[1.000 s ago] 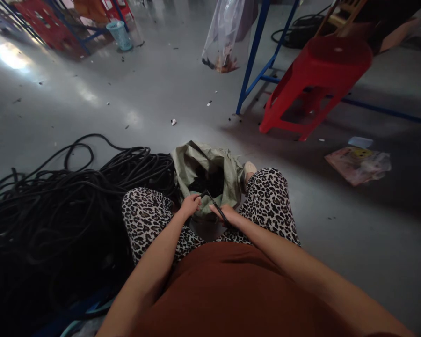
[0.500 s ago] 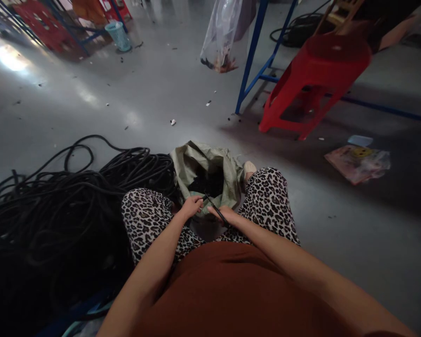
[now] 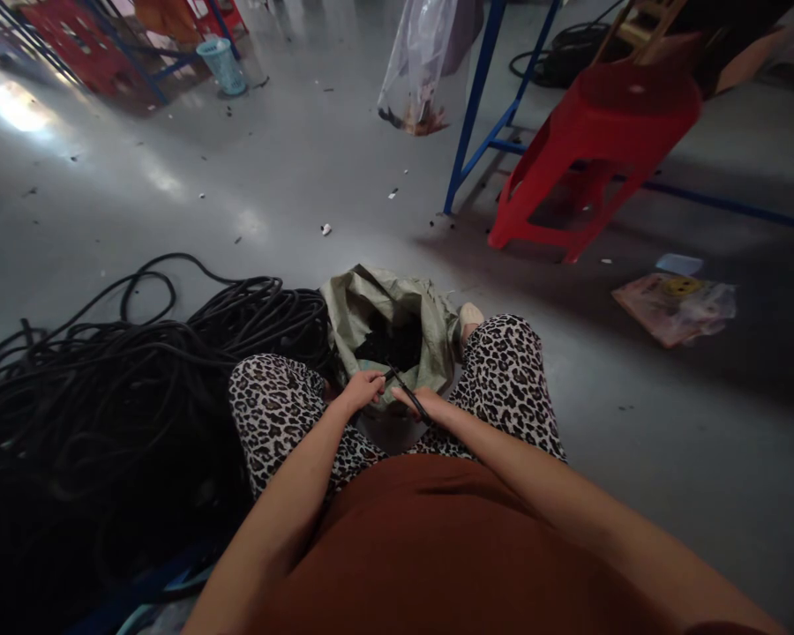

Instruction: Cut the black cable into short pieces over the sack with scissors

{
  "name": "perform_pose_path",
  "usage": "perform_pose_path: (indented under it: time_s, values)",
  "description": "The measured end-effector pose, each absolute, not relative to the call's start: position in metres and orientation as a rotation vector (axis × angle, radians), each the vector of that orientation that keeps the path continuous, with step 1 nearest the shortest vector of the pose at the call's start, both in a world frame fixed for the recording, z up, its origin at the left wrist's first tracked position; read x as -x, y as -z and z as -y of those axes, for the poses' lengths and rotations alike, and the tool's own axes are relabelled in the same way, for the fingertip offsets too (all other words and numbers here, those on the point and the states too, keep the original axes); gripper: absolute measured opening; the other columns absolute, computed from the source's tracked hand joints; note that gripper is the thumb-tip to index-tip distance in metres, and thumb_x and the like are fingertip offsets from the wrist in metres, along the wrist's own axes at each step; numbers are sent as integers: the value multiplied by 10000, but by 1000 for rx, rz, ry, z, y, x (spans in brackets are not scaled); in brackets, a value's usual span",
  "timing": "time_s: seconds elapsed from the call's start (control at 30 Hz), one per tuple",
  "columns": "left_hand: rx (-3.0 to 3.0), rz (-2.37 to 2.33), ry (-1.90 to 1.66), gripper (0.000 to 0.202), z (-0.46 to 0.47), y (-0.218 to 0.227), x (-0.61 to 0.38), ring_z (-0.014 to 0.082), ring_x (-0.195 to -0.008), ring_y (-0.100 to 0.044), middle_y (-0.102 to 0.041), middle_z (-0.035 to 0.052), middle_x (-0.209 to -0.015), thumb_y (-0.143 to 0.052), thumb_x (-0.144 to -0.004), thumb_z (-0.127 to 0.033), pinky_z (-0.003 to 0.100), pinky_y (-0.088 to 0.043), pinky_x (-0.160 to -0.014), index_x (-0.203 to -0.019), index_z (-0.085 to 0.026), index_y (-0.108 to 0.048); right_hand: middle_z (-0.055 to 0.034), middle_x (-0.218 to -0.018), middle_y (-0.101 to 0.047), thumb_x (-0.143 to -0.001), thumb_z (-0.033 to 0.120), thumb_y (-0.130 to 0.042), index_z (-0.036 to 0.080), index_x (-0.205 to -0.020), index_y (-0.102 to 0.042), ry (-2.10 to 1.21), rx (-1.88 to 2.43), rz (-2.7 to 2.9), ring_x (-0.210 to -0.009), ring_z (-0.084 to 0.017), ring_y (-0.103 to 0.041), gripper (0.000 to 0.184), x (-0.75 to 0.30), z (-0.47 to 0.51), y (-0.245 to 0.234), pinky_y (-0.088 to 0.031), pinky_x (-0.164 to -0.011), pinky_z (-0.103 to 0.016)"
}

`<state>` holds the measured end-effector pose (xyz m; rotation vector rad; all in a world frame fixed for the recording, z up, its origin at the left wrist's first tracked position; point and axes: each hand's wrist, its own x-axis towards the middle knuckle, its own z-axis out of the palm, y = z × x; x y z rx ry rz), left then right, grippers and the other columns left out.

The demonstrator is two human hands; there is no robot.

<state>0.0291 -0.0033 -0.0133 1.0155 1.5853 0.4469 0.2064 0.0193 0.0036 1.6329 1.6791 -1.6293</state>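
Note:
My right hand (image 3: 430, 403) is closed around a pair of dark scissors (image 3: 411, 399), whose blades point up and left over the sack's near rim. Close beside the blades, my left hand (image 3: 363, 390) pinches a short black strip (image 3: 388, 375); its far end reaches the scissors. Whether the blades touch it is too small to tell. Below both hands, between my knees, stands an open woven sack (image 3: 441, 331) with its rim rolled outward. Small black pieces (image 3: 400, 342) lie inside it.
A large tangled heap of black tubing (image 3: 172, 348) lies at my left. Ahead on the right are a red plastic stool (image 3: 602, 115), a blue table frame (image 3: 475, 106) and a hanging clear bag (image 3: 420, 70). A plastic-wrapped packet (image 3: 671, 309) rests on the floor; a blue basket (image 3: 222, 66) stands farther off.
The scissors' blades and the strip in my left hand have shifted very slightly. Both hands stay in nearly the same place above the sack.

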Motion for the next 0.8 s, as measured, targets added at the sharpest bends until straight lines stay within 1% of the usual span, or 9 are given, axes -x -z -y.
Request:
perform_pose_path:
  time_s: [0.13,0.23,0.37,0.5,0.67,0.8]
  values:
    - [-1020,-1589,-433,202,3,11,-29,87,-417,-490,-561,-30,-582,-468,-791,-241,228,-367,-477,-796,-136,-640,-125,-768,-647,-835,671,-426,72,-870,-679,1679,-1609,-1700,-759,-206,-639,651,-207,-19,-3,-485,-638,-238]
    - [-1024,-1592,-424,206,4,8,-29,84,-409,-485,-561,-31,-582,-465,-794,-245,226,-363,-475,-794,-133,-638,-124,-760,-639,-823,683,-431,71,-844,-669,1663,-1600,-1733,-751,-205,-631,657,-208,-19,-5,-474,-623,-234]
    - [-1038,-1588,-426,204,3,5,-29,80,-409,-482,-554,-36,-569,-465,-793,-249,224,-362,-474,-775,-135,-634,-121,-736,-633,-820,697,-412,67,-828,-671,1620,-1612,-1751,-795,-221,-630,681,-209,-18,-9,-471,-635,-240]
    - [-1044,-1584,-431,204,3,6,-30,77,-407,-480,-551,-40,-557,-463,-787,-257,219,-356,-463,-735,-141,-623,-130,-691,-632,-819,722,-370,78,-746,-664,1591,-1619,-1756,-818,-232,-635,712,-209,-17,-12,-479,-662,-247]
    - [-1031,-1585,-442,199,2,7,-30,80,-417,-489,-567,-36,-575,-478,-781,-275,219,-372,-467,-745,-145,-624,-122,-644,-631,-826,737,-322,98,-706,-653,1617,-1588,-1765,-744,-229,-653,730,-210,-16,-17,-490,-666,-248]
    - [-1021,-1568,-451,212,2,7,-30,74,-422,-480,-567,-35,-581,-470,-795,-285,211,-365,-466,-750,-144,-621,-118,-633,-636,-841,717,-326,92,-722,-653,1610,-1582,-1744,-676,-208,-654,715,-210,-17,-22,-490,-611,-224]
